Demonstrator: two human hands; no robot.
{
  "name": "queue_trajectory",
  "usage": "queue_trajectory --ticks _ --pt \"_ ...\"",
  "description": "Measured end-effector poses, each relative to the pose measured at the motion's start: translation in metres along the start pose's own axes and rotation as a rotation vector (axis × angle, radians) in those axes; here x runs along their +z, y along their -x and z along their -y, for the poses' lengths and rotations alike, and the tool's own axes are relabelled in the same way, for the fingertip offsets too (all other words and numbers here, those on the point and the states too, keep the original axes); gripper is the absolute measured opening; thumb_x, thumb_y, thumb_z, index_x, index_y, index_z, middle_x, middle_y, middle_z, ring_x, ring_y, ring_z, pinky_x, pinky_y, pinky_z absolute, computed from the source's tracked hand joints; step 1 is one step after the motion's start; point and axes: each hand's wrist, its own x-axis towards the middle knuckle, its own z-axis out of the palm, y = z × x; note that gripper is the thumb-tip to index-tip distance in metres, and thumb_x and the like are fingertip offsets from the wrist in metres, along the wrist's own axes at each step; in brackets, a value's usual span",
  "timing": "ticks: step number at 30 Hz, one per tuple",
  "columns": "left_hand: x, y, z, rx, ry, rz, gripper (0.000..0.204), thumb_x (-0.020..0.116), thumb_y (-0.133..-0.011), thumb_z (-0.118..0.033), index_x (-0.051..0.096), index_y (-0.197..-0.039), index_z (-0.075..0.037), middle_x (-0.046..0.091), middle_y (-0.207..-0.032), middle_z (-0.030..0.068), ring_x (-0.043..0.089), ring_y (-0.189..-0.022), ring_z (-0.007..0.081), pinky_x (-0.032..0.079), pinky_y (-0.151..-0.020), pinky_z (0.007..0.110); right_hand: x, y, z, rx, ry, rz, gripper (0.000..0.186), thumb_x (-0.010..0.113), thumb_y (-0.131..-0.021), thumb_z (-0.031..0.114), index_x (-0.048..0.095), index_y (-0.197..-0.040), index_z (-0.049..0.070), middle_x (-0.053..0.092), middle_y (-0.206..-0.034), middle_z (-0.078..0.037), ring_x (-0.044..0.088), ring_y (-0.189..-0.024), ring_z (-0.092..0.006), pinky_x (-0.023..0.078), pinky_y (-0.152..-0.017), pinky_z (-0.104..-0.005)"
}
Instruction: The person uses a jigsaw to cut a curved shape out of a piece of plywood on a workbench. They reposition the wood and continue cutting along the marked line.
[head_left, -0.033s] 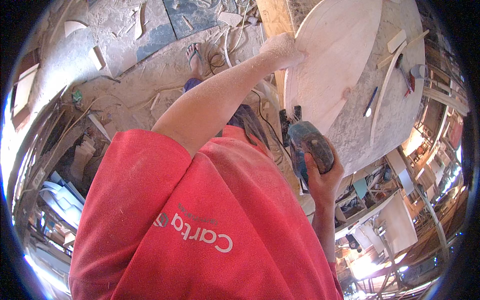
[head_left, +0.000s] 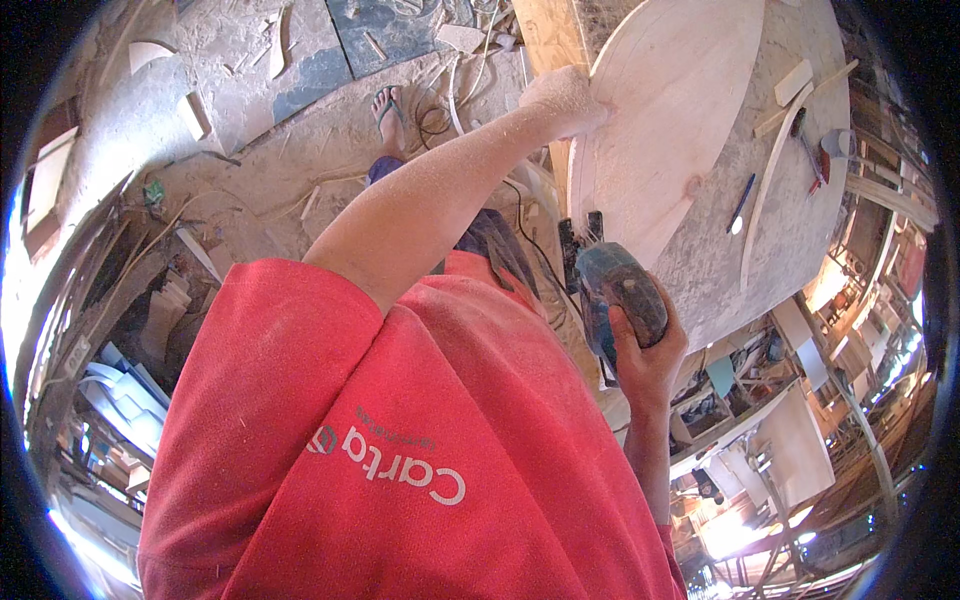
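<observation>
My left hand (head_left: 560,100), dusted with wood powder, lies closed at the left edge of a pale curved wooden panel (head_left: 670,120), over a plywood piece (head_left: 535,30); its fingertips are mostly hidden. My right hand (head_left: 645,355) is wrapped round a dark teal-and-black power tool (head_left: 625,285) at the panel's lower left end, where fine shavings show by the tool's front. A black cord runs down to the left of the tool.
A dusty worktop (head_left: 720,260) under the panel holds wood strips (head_left: 760,210), a blue pen-like item (head_left: 742,200) and hand tools (head_left: 815,160). Offcuts and cords litter the floor (head_left: 260,180), near my sandalled foot (head_left: 390,120). Stacked boards and clutter surround the bench.
</observation>
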Motion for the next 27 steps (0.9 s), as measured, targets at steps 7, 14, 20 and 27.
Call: queue_trajectory --ticks 7,14,20,27 --pt "0.0054 -0.0072 0.0065 0.03 0.005 -0.04 0.054 0.075 -0.088 -0.05 0.078 -0.096 0.003 0.075 -0.073 0.0152 0.078 -0.077 0.0283 0.06 -0.076 0.04 0.0035 -0.0011 0.0003 -0.004 -0.013 -0.016 0.058 0.084 -0.087 0.019 0.064 -0.136 -0.005 0.076 -0.117 -0.022 0.074 -0.112 -0.0266 0.056 -0.098 -0.0385" --pt "0.0 -0.0045 0.0018 -0.002 -0.022 0.023 0.055 0.075 -0.088 -0.052 0.079 -0.098 0.002 0.076 -0.078 0.0158 0.078 -0.08 0.0288 0.06 -0.077 0.041 0.0046 -0.0023 0.0086 0.025 -0.031 -0.017 0.056 0.083 -0.087 0.015 0.064 -0.136 -0.006 0.076 -0.117 -0.021 0.074 -0.112 -0.0255 0.056 -0.098 -0.0375" --pt "0.0023 -0.0056 0.0031 0.01 -0.044 -0.023 0.055 0.075 -0.088 -0.053 0.079 -0.094 0.001 0.076 -0.078 0.0163 0.078 -0.08 0.0289 0.06 -0.078 0.04 0.0064 -0.0035 0.0074 0.014 -0.068 -0.018 0.056 0.083 -0.088 0.016 0.063 -0.136 -0.007 0.076 -0.118 -0.022 0.073 -0.112 -0.0254 0.056 -0.098 -0.0376" --pt "-0.0006 -0.0023 0.0 -0.005 -0.031 0.015 0.053 0.076 -0.088 -0.051 0.078 -0.094 0.002 0.076 -0.079 0.017 0.077 -0.082 0.0299 0.059 -0.08 0.041 0.0063 -0.0048 0.0068 0.01 -0.047 -0.015 0.057 0.083 -0.088 0.018 0.063 -0.136 -0.007 0.076 -0.118 -0.022 0.073 -0.113 -0.0263 0.055 -0.098 -0.0383"
